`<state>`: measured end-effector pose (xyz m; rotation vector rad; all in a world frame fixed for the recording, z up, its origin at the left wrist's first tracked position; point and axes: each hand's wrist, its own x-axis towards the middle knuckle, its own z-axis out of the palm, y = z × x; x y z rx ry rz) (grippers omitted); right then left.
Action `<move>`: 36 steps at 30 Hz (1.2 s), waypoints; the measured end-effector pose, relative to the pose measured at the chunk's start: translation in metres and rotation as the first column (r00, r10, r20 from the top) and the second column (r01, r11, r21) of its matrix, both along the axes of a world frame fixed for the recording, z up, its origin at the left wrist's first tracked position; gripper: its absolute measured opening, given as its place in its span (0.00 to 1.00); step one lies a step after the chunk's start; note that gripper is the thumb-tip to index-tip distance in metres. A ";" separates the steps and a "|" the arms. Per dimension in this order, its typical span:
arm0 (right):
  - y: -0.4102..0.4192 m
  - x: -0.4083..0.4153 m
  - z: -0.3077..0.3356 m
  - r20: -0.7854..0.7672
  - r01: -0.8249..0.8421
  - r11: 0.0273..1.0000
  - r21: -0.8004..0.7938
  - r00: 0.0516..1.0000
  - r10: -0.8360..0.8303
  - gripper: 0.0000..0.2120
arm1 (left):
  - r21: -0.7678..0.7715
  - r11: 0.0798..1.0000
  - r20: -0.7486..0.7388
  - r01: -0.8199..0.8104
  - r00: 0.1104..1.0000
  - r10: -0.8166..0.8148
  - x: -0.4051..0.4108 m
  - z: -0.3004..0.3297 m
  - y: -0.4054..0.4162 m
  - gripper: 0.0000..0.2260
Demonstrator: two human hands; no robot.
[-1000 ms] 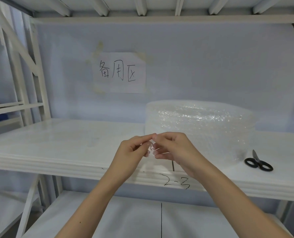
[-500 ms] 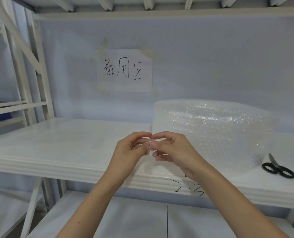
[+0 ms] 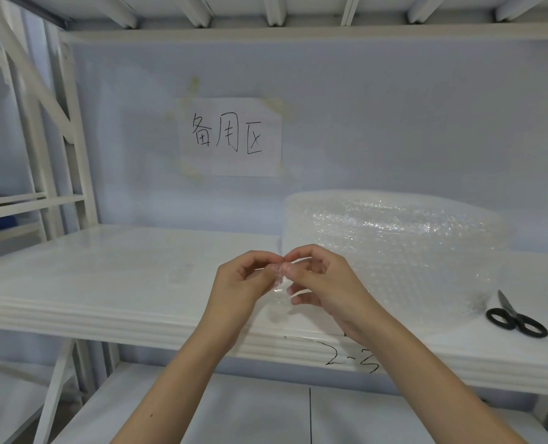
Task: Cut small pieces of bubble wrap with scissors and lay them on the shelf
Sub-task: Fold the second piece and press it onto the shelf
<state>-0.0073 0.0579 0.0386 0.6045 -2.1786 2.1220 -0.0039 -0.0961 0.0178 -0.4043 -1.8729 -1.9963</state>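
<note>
Now your left hand [image 3: 245, 283] and right hand [image 3: 322, 283] both pinch a small bubble wrap piece [image 3: 279, 278] above the shelf [image 3: 106, 283] near edge; it's light, limp, slippery, so grip its edges.

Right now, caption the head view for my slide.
Both hands pinch a small bubble wrap piece over the shelf; scissors lie idle beside the roll.

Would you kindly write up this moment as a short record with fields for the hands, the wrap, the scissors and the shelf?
left hand: pinching the small bubble wrap piece
right hand: pinching the same piece from the other side
bubble wrap roll: lying on the shelf, behind the hands
scissors: black-handled, lying on the shelf right of the roll, untouched
shelf: white, front edge marked "2-3"
paper sign: taped to the back wall
</note>
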 end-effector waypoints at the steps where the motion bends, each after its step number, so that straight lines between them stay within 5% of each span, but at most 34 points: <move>1: 0.000 0.000 -0.001 -0.003 0.004 1.000 0.001 1.000 -0.004 0.08 | 0.014 1.000 0.009 0.011 1.000 -0.011 0.000 0.000 0.000 0.08; 17: -0.001 -0.002 -0.002 -0.046 0.028 0.999 -0.027 0.999 -0.030 0.06 | 0.107 0.985 0.117 0.138 0.982 -0.150 -0.002 -0.009 -0.004 0.07; 36: 0.005 0.002 -0.006 -0.054 0.000 0.999 -0.037 0.999 -0.002 0.04 | 0.094 0.989 0.106 0.112 0.987 -0.122 -0.005 -0.009 0.002 0.04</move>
